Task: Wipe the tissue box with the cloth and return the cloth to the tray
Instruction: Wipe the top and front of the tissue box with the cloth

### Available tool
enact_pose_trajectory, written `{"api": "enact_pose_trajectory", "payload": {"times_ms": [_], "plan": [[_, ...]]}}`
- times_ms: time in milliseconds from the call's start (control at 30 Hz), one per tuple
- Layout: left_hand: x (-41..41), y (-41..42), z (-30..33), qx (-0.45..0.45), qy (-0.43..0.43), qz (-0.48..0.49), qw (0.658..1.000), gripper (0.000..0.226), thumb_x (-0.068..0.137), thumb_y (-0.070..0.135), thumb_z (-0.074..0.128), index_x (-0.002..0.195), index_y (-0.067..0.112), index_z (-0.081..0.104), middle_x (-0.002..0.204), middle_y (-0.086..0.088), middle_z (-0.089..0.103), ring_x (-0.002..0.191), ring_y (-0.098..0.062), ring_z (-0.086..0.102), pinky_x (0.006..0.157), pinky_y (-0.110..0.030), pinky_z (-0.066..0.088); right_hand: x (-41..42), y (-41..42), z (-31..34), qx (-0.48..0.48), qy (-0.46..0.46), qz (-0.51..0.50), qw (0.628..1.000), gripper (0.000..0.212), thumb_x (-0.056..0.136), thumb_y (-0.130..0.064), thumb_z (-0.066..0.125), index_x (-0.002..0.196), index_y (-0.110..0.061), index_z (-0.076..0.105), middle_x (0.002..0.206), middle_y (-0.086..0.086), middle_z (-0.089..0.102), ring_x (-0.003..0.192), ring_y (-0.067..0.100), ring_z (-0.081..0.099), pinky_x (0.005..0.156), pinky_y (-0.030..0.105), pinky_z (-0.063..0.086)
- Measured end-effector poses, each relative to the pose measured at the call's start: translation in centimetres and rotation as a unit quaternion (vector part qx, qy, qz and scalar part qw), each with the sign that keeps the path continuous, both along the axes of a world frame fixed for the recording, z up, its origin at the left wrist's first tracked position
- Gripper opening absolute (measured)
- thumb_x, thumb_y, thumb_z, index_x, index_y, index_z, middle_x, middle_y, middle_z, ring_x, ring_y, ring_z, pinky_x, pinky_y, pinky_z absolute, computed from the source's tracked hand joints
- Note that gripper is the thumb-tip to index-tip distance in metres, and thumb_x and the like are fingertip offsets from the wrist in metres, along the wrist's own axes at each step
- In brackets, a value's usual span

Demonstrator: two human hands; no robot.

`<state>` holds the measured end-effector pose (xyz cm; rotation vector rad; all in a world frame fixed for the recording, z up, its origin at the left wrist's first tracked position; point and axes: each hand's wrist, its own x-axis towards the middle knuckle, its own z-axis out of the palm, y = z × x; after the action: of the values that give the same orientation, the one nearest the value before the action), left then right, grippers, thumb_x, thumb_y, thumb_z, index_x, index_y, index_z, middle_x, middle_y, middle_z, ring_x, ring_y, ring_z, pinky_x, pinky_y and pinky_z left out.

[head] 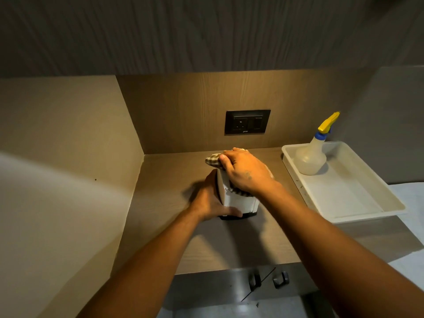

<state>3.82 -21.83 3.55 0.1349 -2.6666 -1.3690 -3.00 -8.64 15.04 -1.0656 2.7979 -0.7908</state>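
Note:
A white tissue box (239, 203) with a dark base stands tilted on the wooden counter, near its middle. My left hand (210, 200) grips its left side and lower front. My right hand (244, 172) presses a checked cloth (213, 159) onto the top of the box; the cloth sticks out past my fingers at the far side and under my palm. The white tray (358, 203) sits to the right of the box, apart from it.
A spray bottle (313, 157) with a yellow trigger stands in the tray's far left corner. A black wall socket (247, 122) is on the back panel. A side wall closes the counter on the left. Two dark knobs (268, 280) sit below the front edge.

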Motion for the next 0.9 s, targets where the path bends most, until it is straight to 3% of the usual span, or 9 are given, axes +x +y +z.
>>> {"api": "enact_pose_trajectory", "payload": {"times_ms": [100, 167, 267, 367, 533, 633, 767, 833, 900], "plan": [[0.6, -0.1, -0.4, -0.058, 0.048, -0.026, 0.997, 0.119, 0.052, 0.057, 0.098, 0.147, 0.014, 0.042, 0.133, 0.007, 0.060, 0.120, -0.009, 0.061, 0.102, -0.026, 0.053, 2.5, -1.4, -0.7, -0.025, 0.064, -0.037, 0.997, 0.044, 0.102, -0.043, 0.034, 0.120, -0.025, 0.070, 0.124, 0.004, 0.068, 0.124, 0.028, 0.050, 0.106, 0.046, 0.036], [0.8, -0.6, -0.8, -0.141, 0.093, -0.049, 0.984, 0.085, 0.071, 0.031, 0.089, 0.140, -0.003, 0.052, 0.128, -0.004, 0.066, 0.116, -0.019, 0.067, 0.103, -0.025, 0.050, 4.3, -2.0, -1.3, -0.010, 0.113, -0.055, 0.992, 0.045, 0.101, -0.045, 0.034, 0.117, -0.027, 0.071, 0.119, 0.003, 0.068, 0.118, 0.026, 0.050, 0.105, 0.047, 0.036], [1.4, 0.3, 0.0, 0.083, 0.071, -0.107, 0.988, 0.042, 0.091, 0.020, 0.064, 0.130, 0.005, 0.060, 0.114, -0.009, 0.078, 0.107, -0.017, 0.076, 0.092, -0.032, 0.060, 5.6, -1.6, -2.3, -0.003, 0.168, -0.046, 0.985, 0.039, 0.100, -0.045, 0.042, 0.114, -0.024, 0.072, 0.120, 0.007, 0.067, 0.119, 0.030, 0.052, 0.103, 0.049, 0.038], [-0.2, 0.3, 0.0, -0.123, 0.091, -0.065, 0.986, 0.066, 0.080, 0.015, 0.083, 0.135, -0.001, 0.051, 0.127, -0.009, 0.067, 0.121, -0.003, 0.059, 0.107, -0.029, 0.047, 4.8, 0.4, -2.9, -0.033, 0.200, -0.026, 0.979, 0.034, 0.099, -0.038, 0.050, 0.113, -0.017, 0.073, 0.120, 0.012, 0.069, 0.119, 0.033, 0.056, 0.101, 0.046, 0.041], [0.3, 0.3, 0.9, -0.012, 0.055, -0.007, 0.998, 0.134, 0.037, 0.054, 0.106, 0.149, 0.027, 0.039, 0.143, 0.007, 0.053, 0.131, -0.013, 0.054, 0.108, -0.034, 0.051, 3.2, 3.3, -3.1, -0.088, 0.168, -0.095, 0.977, 0.032, 0.100, -0.034, 0.051, 0.116, -0.016, 0.073, 0.122, 0.009, 0.070, 0.121, 0.029, 0.056, 0.104, 0.041, 0.040], [0.1, 0.3, 0.4, -0.003, 0.028, -0.016, 0.999, 0.125, 0.047, 0.049, 0.105, 0.151, 0.027, 0.040, 0.150, 0.003, 0.053, 0.137, -0.017, 0.053, 0.112, -0.033, 0.048, 4.0, 2.2, -3.0, -0.084, 0.170, -0.112, 0.975, 0.033, 0.099, -0.035, 0.049, 0.117, -0.017, 0.072, 0.122, 0.010, 0.069, 0.122, 0.032, 0.054, 0.109, 0.042, 0.032], [0.1, 0.1, -1.2, -0.049, 0.007, -0.040, 0.998, 0.073, 0.090, 0.005, 0.075, 0.154, 0.003, 0.039, 0.160, -0.019, 0.045, 0.150, -0.029, 0.042, 0.106, 0.002, 0.021, 6.2, -0.4, -3.1, -0.043, 0.177, -0.097, 0.978, 0.038, 0.100, -0.039, 0.047, 0.120, -0.017, 0.069, 0.126, 0.013, 0.066, 0.127, 0.035, 0.051, 0.109, 0.050, 0.035], [0.0, 0.3, -0.4, -0.031, 0.027, -0.062, 0.997, 0.064, 0.087, 0.008, 0.078, 0.143, 0.010, 0.047, 0.139, -0.002, 0.060, 0.135, -0.013, 0.056, 0.102, 0.000, 0.034, 6.1, -0.3, -2.9, -0.048, 0.178, -0.090, 0.979, 0.036, 0.100, -0.038, 0.049, 0.119, -0.016, 0.070, 0.124, 0.013, 0.067, 0.125, 0.036, 0.053, 0.108, 0.049, 0.036], [-0.4, 0.3, -0.1, 0.001, 0.036, -0.053, 0.998, 0.090, 0.064, 0.032, 0.096, 0.139, 0.019, 0.047, 0.130, 0.019, 0.057, 0.121, 0.001, 0.059, 0.101, -0.013, 0.048, 5.1, 0.9, -2.7, -0.052, 0.171, -0.090, 0.980, 0.035, 0.100, -0.037, 0.049, 0.120, -0.018, 0.070, 0.124, 0.012, 0.067, 0.124, 0.033, 0.053, 0.107, 0.047, 0.036]]}}
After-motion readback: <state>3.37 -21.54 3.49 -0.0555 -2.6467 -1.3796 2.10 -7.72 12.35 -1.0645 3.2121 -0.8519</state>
